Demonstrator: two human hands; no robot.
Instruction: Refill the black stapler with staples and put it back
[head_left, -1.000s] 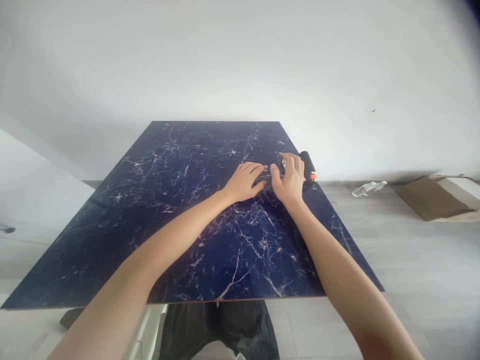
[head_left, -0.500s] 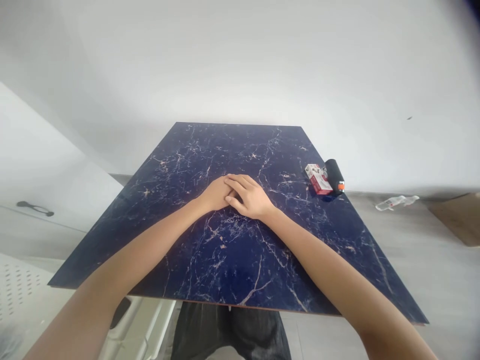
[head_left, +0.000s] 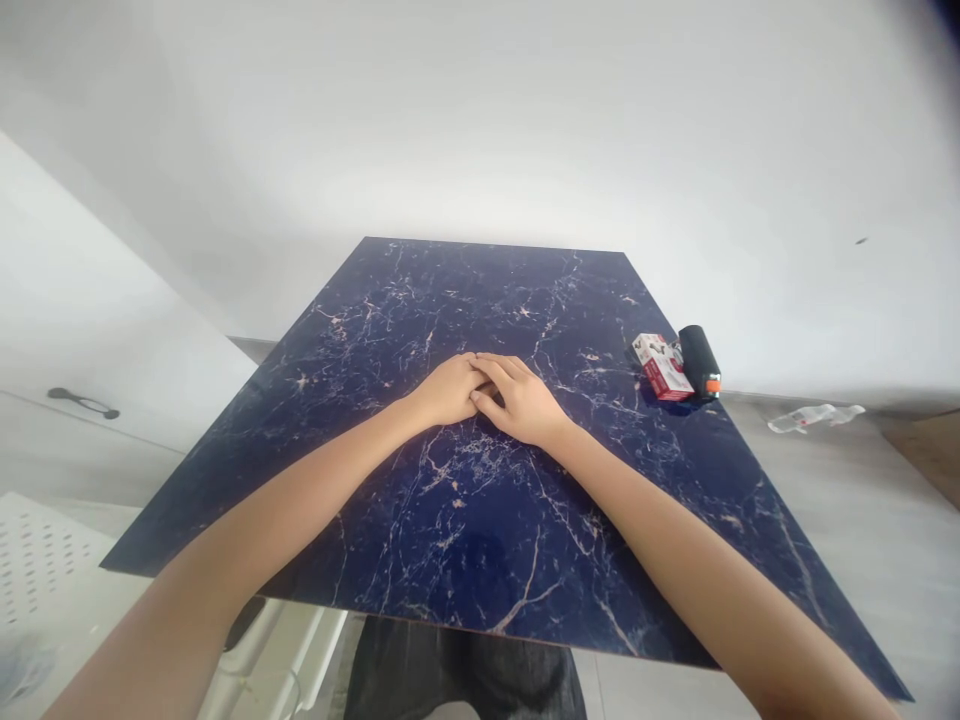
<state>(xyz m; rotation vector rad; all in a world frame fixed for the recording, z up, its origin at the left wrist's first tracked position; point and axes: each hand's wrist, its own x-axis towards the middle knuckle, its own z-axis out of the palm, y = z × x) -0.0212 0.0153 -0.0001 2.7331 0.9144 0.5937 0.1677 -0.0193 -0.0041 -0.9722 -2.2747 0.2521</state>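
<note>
My left hand [head_left: 448, 389] rests on the dark blue marbled tabletop [head_left: 450, 540], its fingers tucked out of sight under the other hand. Over its fingers lies my right hand [head_left: 523, 403], which is open, with the thumb apart from the fingers. Both hands touch each other near the middle of the table, and no object shows in either. To the right, apart from the hands, a red and white box [head_left: 663, 370] sits beside a black cylinder [head_left: 699, 362] with an orange patch at its near end.
A clear plastic bottle [head_left: 816, 418] lies on the floor right of the table, near a brown cardboard box [head_left: 930, 450]. At left stands a white cabinet with a dark handle [head_left: 82, 403]. A white perforated surface [head_left: 37, 560] shows at lower left.
The view has shifted slightly, so the table, the box and the cylinder sit a little further right. Both hands stay joined in the same pose.
</note>
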